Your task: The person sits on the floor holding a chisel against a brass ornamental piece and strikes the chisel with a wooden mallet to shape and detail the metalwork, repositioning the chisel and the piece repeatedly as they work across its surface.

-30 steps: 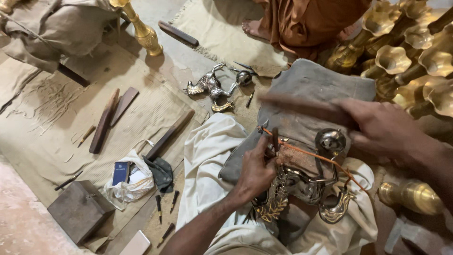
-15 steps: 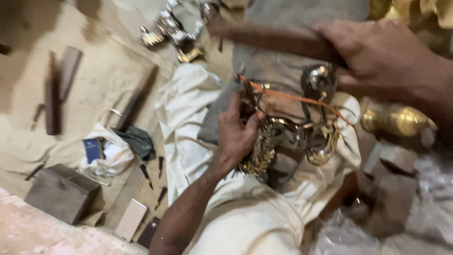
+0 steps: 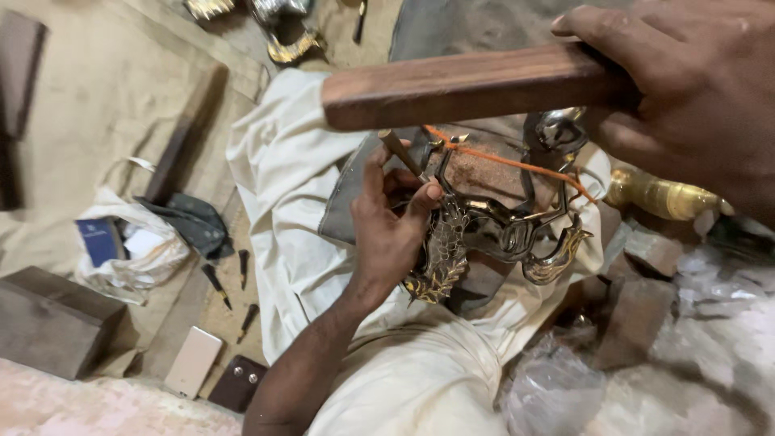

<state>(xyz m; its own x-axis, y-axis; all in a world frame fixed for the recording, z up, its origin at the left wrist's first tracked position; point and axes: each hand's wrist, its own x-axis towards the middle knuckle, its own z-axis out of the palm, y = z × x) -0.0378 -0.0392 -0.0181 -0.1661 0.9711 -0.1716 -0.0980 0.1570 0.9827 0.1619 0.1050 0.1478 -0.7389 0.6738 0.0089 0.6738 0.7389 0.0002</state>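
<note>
Gripping a long, flat, dark brown wooden bar (image 3: 468, 85) by one end, the right hand (image 3: 694, 89) has its fingers curled shut around the wood and holds it level above the work. Below it, the left hand (image 3: 391, 226) pinches a slim, wood-handled metal chisel (image 3: 401, 155) between thumb and fingertips, the tool tilted with its tip against an ornate brass and silver-coloured metal piece with curled, leaf-like ends (image 3: 492, 230). This piece lies on a white cloth (image 3: 282, 178) over the person's lap, and a thin orange cord (image 3: 517, 161) stretches across its top.

To the left, on the tan sheet (image 3: 97, 89) covering the floor, a crumpled clear plastic bag (image 3: 133, 250) holds a small blue box and some white paper. A dark wooden block (image 3: 52, 319) sits near it.

Compared with half a second earlier, the view has come closer and lower: the wooden bar now fills the upper part of the picture, and the left hand keeps its grip on the chisel.
</note>
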